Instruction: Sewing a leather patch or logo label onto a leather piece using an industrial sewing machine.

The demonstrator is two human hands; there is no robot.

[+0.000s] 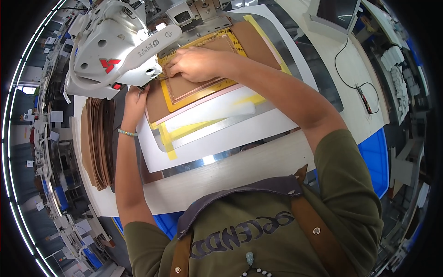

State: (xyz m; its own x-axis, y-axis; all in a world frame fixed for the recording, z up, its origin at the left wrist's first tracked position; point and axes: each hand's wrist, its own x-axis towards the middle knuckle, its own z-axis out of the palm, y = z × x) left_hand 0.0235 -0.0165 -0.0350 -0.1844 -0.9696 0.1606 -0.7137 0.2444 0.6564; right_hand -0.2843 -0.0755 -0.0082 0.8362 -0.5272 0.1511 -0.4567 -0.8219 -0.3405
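Observation:
A brown panel (255, 40) lies on the sewing machine's bed, with a yellow rectangular frame (203, 98) on top of it. My right hand (198, 64) rests palm down across the frame's left part, fingers bent but apart, gripping nothing. At the panel's left edge is my left hand (134, 105), just under the white sewing machine head (104, 51). Its thumb and fingers are drawn together near a small dark part; what they hold, if anything, is hidden. The machine head also covers the frame's far left corner.
A stack of brown sheets (98, 143) stands left of my left forearm. White sheeting (194, 159) with yellow tape strips surrounds the panel. A monitor (334, 14) sits far right, with a cabled tool (364, 99) nearer. A blue bin (374, 161) is beside my right elbow.

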